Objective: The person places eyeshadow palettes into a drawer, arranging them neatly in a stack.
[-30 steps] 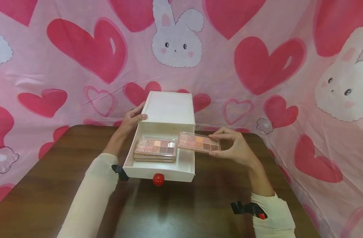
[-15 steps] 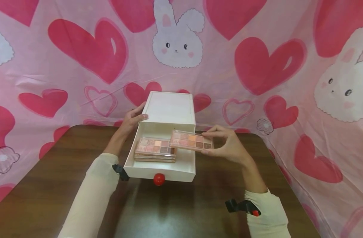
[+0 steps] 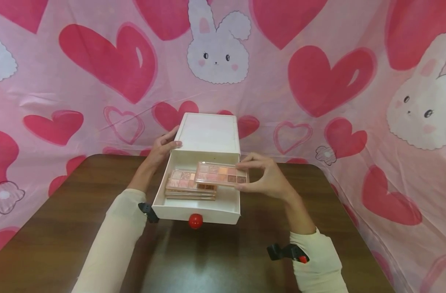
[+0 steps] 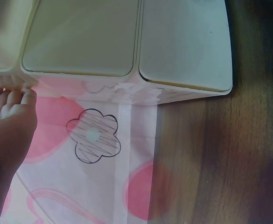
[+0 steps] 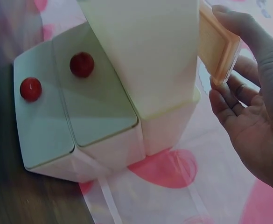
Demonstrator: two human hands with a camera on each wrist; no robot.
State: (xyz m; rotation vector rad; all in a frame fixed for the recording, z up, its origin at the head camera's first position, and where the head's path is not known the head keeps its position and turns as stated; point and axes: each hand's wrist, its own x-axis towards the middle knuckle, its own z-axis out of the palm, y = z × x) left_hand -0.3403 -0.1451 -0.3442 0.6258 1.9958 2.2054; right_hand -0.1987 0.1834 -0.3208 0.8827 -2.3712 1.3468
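My right hand pinches the right end of a clear-lidded eyeshadow palette between thumb and fingers. The palette's left part overlaps a stack of similar palettes lying in the pulled-out top drawer. In the right wrist view the held palette's orange-tan underside shows beside the drawer wall. My left hand rests against the left side of the white drawer unit, thumb at the top front edge. Its fingers touch the side wall in the left wrist view.
A red knob sits on the top drawer's front. Below, two closed drawers carry red knobs too. The unit stands toward the back of a dark wooden table. Pink fabric with hearts and rabbits hangs behind.
My right hand has moved left with the palette, from the drawer's right edge to over the drawer and the stack. My left hand and the drawer have stayed put.
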